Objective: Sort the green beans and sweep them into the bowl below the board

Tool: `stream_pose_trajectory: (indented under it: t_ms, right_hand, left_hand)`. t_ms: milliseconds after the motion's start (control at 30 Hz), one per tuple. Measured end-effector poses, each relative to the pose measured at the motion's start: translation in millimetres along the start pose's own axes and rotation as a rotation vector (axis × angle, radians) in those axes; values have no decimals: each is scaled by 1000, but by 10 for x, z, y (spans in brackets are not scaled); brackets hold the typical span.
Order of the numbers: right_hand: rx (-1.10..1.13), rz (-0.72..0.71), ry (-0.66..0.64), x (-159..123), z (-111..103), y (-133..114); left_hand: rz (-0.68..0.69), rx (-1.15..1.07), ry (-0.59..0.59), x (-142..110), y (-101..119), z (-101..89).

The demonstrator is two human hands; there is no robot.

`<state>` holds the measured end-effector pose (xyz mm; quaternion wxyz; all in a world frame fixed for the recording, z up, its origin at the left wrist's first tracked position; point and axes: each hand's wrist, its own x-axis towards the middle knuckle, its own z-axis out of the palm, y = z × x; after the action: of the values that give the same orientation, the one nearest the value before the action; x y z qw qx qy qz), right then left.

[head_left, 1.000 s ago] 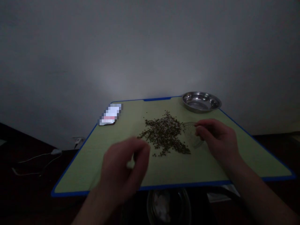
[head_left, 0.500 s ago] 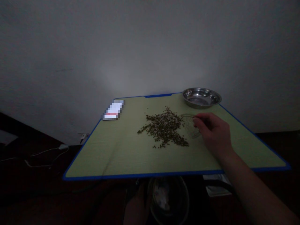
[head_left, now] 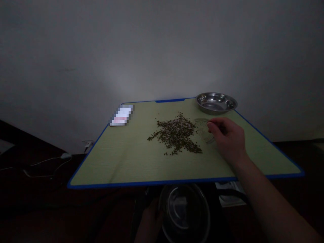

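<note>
Pinched between the thumb and fingers of my right hand (head_left: 226, 136) is a clear plastic protractor (head_left: 204, 130), its curved edge at the right side of a pile of small greenish-brown beans or seeds (head_left: 177, 131). The pile lies spread across the pale green tabletop (head_left: 126, 148). Below the table's near edge, in deep shadow, my left hand (head_left: 150, 216) is at the left rim of a round metal bowl (head_left: 206, 219); it appears to grip that rim, though the fingers are mostly dark.
A shallow steel basin (head_left: 216, 104) stands at the table's back right corner. A phone (head_left: 121, 115) with a lit, blurred screen lies at the back left. Behind the table rises a plain wall (head_left: 162, 50). White cables (head_left: 42, 175) trail on the floor to the left.
My left hand has dropped from over the table, left of the pile, to the bowl beneath the near edge. The bowl has shifted and tilted slightly. My right hand keeps the protractor beside the pile.
</note>
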<state>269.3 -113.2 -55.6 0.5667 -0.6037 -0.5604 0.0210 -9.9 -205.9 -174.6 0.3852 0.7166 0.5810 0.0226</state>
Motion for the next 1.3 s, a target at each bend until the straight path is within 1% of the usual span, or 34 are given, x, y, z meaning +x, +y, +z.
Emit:
stream_pose_trajectory:
  t_ms: [133, 233, 400, 667, 767, 867, 967, 1033, 1200, 1267, 1300]
  right_hand:
    - [-3, -11, -5, -1, 7, 10]
    - [-10, -28, -23, -8, 7, 9]
    - [-31, -55, -14, -14, 4, 7]
    - [-40, -40, -46, -13, 11, 2]
    - [-51, -40, -53, -21, 12, 0]
    - [-49, -41, -60, -27, 10, 0]
    - [-58, -41, -65, -30, 6, 4]
    - [-59, -38, -70, -32, 5, 5]
    - [-54, -24, -90, -36, 4, -11]
    - [-53, -20, -92, -37, 4, -21]
    - [-50, -21, -93, -37, 5, -23]
  left_hand:
    - [10, -95, 29, -28, -85, 117]
    - [11, -163, 70, -17, -142, 163]
    - [-2, -255, 114, 49, -236, 235]
    - [4, -334, 110, 164, -372, 314]
    - [-28, -344, 79, 209, -410, 318]
    - [-56, -343, 52, 234, -391, 292]
    - [-34, -327, 78, 242, -329, 242]
    - [-37, -304, 73, 241, -297, 216]
    - [-123, -226, 31, 201, -333, 210]
    - [-165, -193, 32, 153, -357, 179]
    - [-183, -169, 51, 116, -351, 140]
